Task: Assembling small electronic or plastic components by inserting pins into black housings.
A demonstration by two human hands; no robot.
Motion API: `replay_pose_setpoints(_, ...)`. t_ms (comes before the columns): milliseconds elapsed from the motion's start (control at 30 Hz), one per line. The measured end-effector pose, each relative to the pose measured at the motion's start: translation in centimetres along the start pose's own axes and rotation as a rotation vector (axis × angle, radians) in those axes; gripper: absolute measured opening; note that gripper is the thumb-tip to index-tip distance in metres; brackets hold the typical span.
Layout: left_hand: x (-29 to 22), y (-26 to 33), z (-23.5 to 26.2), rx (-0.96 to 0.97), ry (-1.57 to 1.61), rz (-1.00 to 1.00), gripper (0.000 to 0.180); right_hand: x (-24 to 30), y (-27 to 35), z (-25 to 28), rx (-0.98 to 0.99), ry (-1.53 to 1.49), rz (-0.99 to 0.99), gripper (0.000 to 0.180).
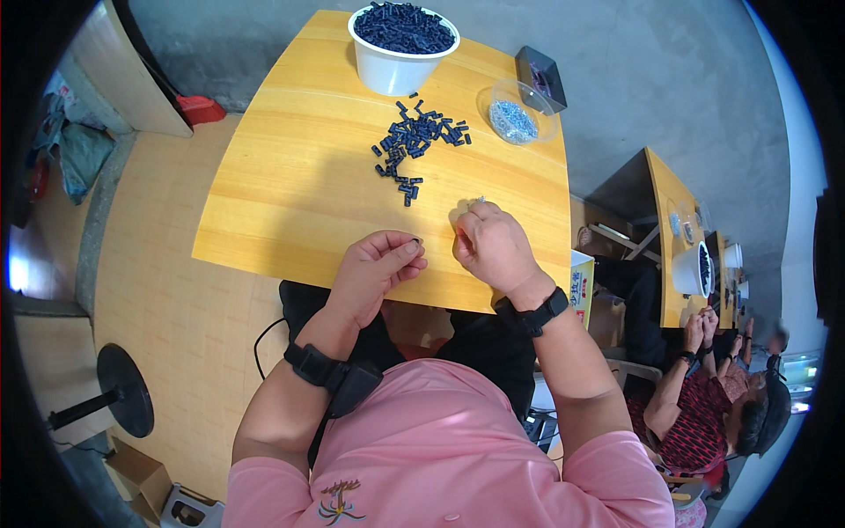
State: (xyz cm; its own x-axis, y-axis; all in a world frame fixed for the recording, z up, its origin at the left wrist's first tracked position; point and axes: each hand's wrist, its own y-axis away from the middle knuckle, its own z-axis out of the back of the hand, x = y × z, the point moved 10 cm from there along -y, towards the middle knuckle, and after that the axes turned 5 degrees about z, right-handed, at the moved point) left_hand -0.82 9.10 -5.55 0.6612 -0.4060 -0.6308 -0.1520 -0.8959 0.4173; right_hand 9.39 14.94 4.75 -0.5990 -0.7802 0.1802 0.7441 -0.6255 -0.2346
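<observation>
My left hand [377,268] is above the table's near edge, thumb and forefinger pinched together. Between their tips shows the dark end of a small black piece [415,240]. To its right, my right hand [495,246] is closed with the fingers curled in. A small silvery bit [480,201] shows at its far side, too small to name. Beyond both hands, a loose pile of short black plastic pieces [414,136] lies on the wooden table [282,176]. The hands are apart from each other and from the pile.
A white bucket [394,75] heaped with black pieces stands at the far edge. Right of it are a clear bowl of small silvery parts [512,121] and a dark box [541,81]. Other people sit at another table [673,304] on the right. A black fan-like disc [125,390] stands lower left.
</observation>
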Motion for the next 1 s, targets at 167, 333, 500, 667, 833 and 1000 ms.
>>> replay_pose_setpoints(167, -0.1, 0.3, 0.1, -0.013, -0.029, -0.099, 0.015, -1.3, 1.1, 0.9, -0.095, -0.292, -0.203, 0.007)
replay_pose_setpoints(333, -1.1, 1.3, -1.8, -0.001, -0.241, -0.197, 0.018, -3.5, 3.4, -1.4, -0.211, -1.026, -0.466, 0.010)
replay_pose_setpoints(500, -1.4, 1.9, -3.4, 0.060, -0.289, -0.212, 0.020, -2.0, 4.6, -0.9, -0.084, -1.288, -0.541, 0.013)
replay_pose_setpoints(667, -1.0, 2.6, -4.4, 0.071, -0.336, -0.187, 0.021, -1.1, 5.5, -0.8, -0.066, -1.473, -0.595, 0.012)
replay_pose_setpoints(833, -0.4, 3.0, -5.0, 0.058, -0.366, -0.172, 0.020, 0.1, 5.5, -0.2, -0.082, -1.504, -0.534, 0.010)
replay_pose_setpoints(1000, -0.1, 3.4, -5.9, 0.097, -0.391, -0.166, 0.019, 0.1, 6.2, -0.6, -0.105, -1.561, -0.563, 0.007)
